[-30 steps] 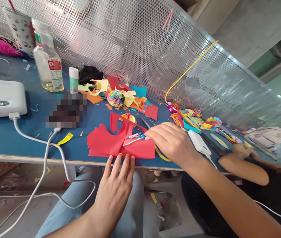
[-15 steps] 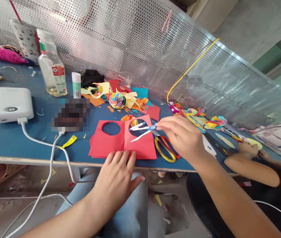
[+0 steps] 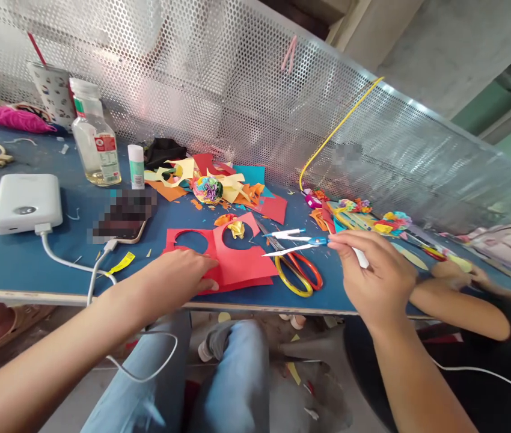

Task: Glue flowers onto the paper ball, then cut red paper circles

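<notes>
Your right hand (image 3: 375,270) covers the top of the compass (image 3: 317,241); a white piece showing beside those fingers is mostly hidden, so you can't tell what it is. Your left hand (image 3: 178,273) hides the near left part of the folded red paper (image 3: 237,264), and whether its thumb goes under the sheet can't be made out.

Your right fingertips are closed on the compass. Your left fingers lie on the paper, but you can't tell if they pinch it or only rest there.

From the right grip, the compass's long axis runs nearly level, its spread legs pointing toward your left-hand side, tips near the paper's right edge. The paper's length runs rightward from your left fingers, its crease between two panels, each with a round cutout.

The paper is smooth, layered sheet; crumpled yellow paper (image 3: 236,230) shows at the right cutout. Metal scissors (image 3: 290,258) with looped yellow and red handles lie left of your right grip.
</notes>
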Motion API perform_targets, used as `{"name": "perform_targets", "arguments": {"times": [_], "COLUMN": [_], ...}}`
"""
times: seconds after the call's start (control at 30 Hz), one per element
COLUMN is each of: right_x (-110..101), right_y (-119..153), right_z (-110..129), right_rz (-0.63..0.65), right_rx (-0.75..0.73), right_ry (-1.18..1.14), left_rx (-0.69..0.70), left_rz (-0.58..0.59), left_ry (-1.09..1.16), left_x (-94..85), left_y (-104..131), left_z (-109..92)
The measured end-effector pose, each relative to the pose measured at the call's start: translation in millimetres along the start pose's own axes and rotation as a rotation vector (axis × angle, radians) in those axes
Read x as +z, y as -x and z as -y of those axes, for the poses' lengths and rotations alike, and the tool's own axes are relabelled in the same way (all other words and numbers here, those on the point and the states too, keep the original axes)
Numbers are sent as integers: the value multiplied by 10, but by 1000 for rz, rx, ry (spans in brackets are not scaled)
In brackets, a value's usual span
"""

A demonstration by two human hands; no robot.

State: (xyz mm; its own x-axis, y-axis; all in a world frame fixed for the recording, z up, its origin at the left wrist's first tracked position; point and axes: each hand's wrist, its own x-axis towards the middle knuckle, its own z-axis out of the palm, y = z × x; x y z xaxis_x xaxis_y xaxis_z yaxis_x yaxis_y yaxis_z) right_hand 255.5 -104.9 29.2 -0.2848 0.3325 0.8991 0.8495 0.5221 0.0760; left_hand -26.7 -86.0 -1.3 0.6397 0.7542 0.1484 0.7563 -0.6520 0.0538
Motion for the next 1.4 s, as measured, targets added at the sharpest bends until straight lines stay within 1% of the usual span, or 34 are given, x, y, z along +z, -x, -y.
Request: {"name": "perform_targets", "arguments": {"times": [0.1,0.2,0.27,0.3,0.37,0.43,0.5,0.53,0.57,0.6,0.63,0.7,0.77,0.8,0.87,0.9,0.97,1.03,1.1,1.27,1.4], "right_x": [-86,-182,-234,-250,-250,-197,-95,-33,30,90,143,223,269,282,299,305,315,324,331,367,407], "right_y": [32,60,72,73,58,21,-26,-49,-70,-87,-101,-116,-119,-118,-113,-111,-108,-110,-117,-145,-154], "right_z": [33,82,139,179,274,364,410,408,388,354,311,222,170,164,185,204,236,247,241,238,257], "right_rz": [-63,-177,-244,-249,-196,-87,39,108,168,216,246,260,249,248,276,300,354,393,408,430,430], "right_rx": [30,73,96,96,66,-10,-96,-133,-160,-172,-169,-132,-96,-90,-104,-124,-167,-196,-202,-242,-270], "right_ry": [-9,-17,-41,-63,-124,-215,-308,-336,-342,-338,-331,-318,-320,-329,-359,-375,-390,-388,-389,-429,-441], "left_rx": [130,170,158,150,146,128,60,3,-71,-160,-192,-184,1,40,34,3,-59,-74,-69,-84,-113], "left_rz": [45,-62,-140,-166,-214,-269,-365,-436,-549,-627,-627,-602,-546,-547,-515,-483,-452,-420,-398,-349,-297], "left_ry": [-150,-396,-476,-494,-528,-549,-566,-561,-535,-470,-406,-357,-170,-136,-159,-172,-186,-198,-213,-230,-182], "left_x": [-113,-278,-447,-549,-765,-955,-1060,-1064,-1029,-953,-837,-504,-102,95,432,562,736,813,822,710,584], "left_y": [-41,-116,-210,-276,-433,-584,-648,-625,-561,-458,-326,-28,222,305,382,387,370,360,380,446,414], "left_z": [-12,-42,-34,-14,64,164,221,211,167,87,-25,-309,-602,-727,-905,-956,-997,-985,-952,-885,-881]}}
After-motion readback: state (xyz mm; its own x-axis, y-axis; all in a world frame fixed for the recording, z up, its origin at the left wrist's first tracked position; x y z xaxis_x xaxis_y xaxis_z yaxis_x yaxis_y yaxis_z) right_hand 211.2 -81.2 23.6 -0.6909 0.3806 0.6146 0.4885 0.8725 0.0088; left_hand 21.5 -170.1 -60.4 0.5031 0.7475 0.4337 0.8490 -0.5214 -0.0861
